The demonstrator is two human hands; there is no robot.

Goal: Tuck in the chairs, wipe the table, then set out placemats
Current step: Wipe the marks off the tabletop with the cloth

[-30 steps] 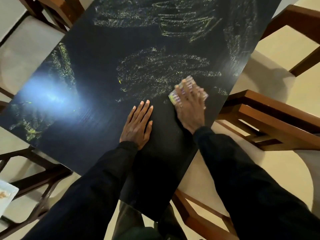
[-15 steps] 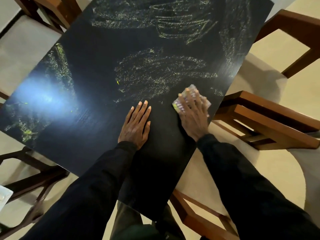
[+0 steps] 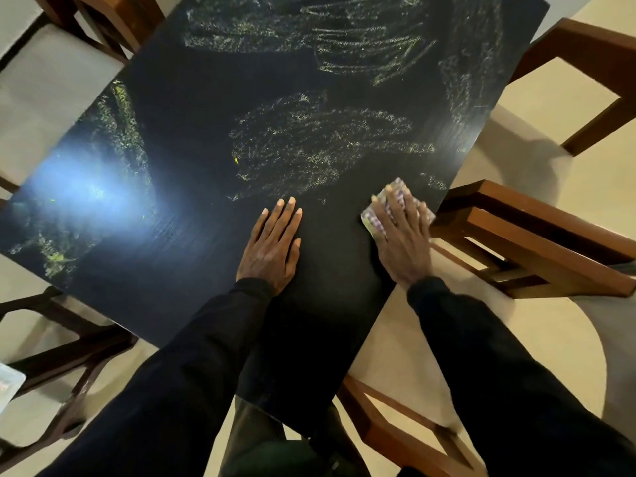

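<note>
A black table (image 3: 192, 139) fills the middle of the view, its top smeared with yellowish scribble marks (image 3: 309, 146) in several patches. My left hand (image 3: 272, 246) lies flat on the tabletop with straight fingers, holding nothing. My right hand (image 3: 402, 242) presses a folded checked cloth (image 3: 375, 222) flat against the table near its right edge; the fingers lie straight over the cloth and hide most of it.
Brown wooden chairs stand around the table: one at the right edge (image 3: 537, 242), one at the far right (image 3: 592, 63), one at the near right (image 3: 395, 428), dark ones at the left (image 3: 58, 346) and top left (image 3: 113, 15). A pale object (image 3: 8, 383) shows at the left border.
My right hand has slid the cloth down and to the right, toward the table's right edge. My left hand stays flat in the same place.
</note>
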